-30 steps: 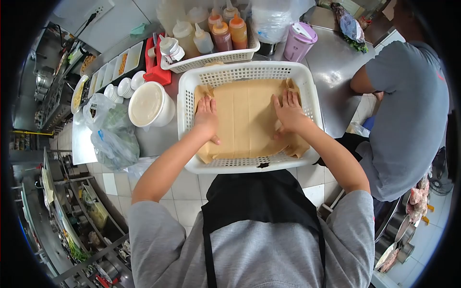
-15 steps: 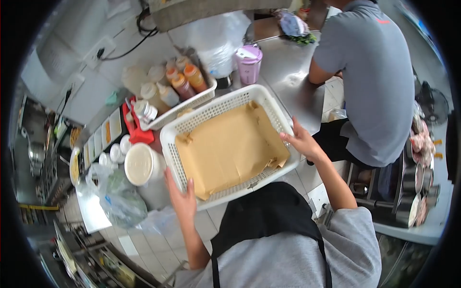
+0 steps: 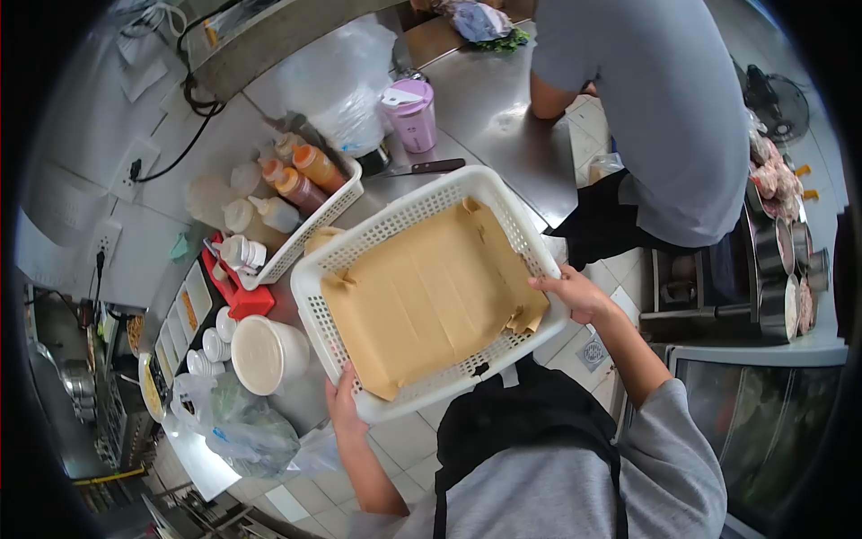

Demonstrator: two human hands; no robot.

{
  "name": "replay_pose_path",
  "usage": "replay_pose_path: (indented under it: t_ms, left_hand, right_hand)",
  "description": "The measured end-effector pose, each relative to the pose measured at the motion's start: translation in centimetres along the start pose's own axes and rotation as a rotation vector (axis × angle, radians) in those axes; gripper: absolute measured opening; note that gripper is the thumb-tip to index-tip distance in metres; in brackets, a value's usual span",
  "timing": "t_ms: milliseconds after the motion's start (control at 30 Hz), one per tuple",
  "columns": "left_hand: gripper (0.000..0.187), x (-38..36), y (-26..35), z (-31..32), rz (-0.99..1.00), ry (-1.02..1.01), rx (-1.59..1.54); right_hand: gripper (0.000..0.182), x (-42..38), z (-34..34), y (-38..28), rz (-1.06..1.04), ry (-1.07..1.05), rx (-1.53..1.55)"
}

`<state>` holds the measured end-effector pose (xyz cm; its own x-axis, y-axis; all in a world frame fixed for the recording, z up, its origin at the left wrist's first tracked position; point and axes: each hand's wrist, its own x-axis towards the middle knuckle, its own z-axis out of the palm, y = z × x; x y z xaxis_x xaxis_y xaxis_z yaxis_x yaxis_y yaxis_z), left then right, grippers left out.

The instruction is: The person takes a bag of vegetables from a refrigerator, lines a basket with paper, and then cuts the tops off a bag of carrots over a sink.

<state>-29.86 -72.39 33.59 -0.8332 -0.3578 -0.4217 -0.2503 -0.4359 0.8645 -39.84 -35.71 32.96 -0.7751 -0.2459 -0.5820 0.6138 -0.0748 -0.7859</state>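
Note:
A white perforated plastic basket (image 3: 312, 316) is held in front of my body, tilted slightly in the view. Brown paper (image 3: 426, 286) with folded, crumpled corners lines its inside. My left hand (image 3: 345, 406) grips the near left corner, thumb over the rim and most fingers hidden beneath. At the right side, my right hand (image 3: 579, 295) is closed on the rim, its thumb on top. Just left of the basket stands a round white tub (image 3: 267, 356) with a lid. Behind the basket a knife (image 3: 435, 167) with a dark handle lies on the steel counter.
Sauce bottles (image 3: 301, 187) fill a narrow white basket at the back. A purple lidded cup (image 3: 411, 117) stands beside a plastic bag. Left are a red holder (image 3: 247, 296) and a bag of greens (image 3: 247, 427). A co-worker in grey (image 3: 660, 117) is close on the right.
The basket and both hands appear slightly lower and rotated as my view shifts. The knife behind the basket has come into sight. The co-worker leans farther forward.

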Motion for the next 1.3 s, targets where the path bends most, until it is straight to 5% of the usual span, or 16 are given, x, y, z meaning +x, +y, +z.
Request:
replay_pose_path:
  t_ms: [200, 400, 567, 767, 1000, 1300]
  left_hand:
    - [0.045, -1.7, -3.0, 0.2, -0.185, -0.187, -0.234]
    - [0.062, -5.3, -5.7, 6.2, -0.103, -0.528, -0.209]
    - [0.064, -7.6, -8.6, 15.9, -0.143, -0.797, -0.194]
    - [0.049, -13.9, -14.6, 30.1, -0.173, -1.087, 0.255]
    - [0.048, -20.6, -19.3, 43.8, -0.129, -1.388, 0.503]
    - [0.050, -16.4, -24.6, 64.3, -0.140, -1.326, 0.206]
  right_hand:
    - [0.049, -4.4, -4.6, 3.3, 0.000, 0.116, -0.079]
    - [0.049, -15.6, -10.7, 4.0, -0.127, 0.257, 0.234]
    - [0.043, -27.1, -17.3, 7.7, -0.264, 0.454, 0.435]
    - [0.038, -38.3, -23.1, 8.2, -0.664, 0.715, 0.632]
    - [0.041, -38.6, -32.9, 4.5, -0.933, 0.821, 0.684]
    - [0.041, -33.3, -45.6, -7.2, -1.236, 0.651, 0.787]
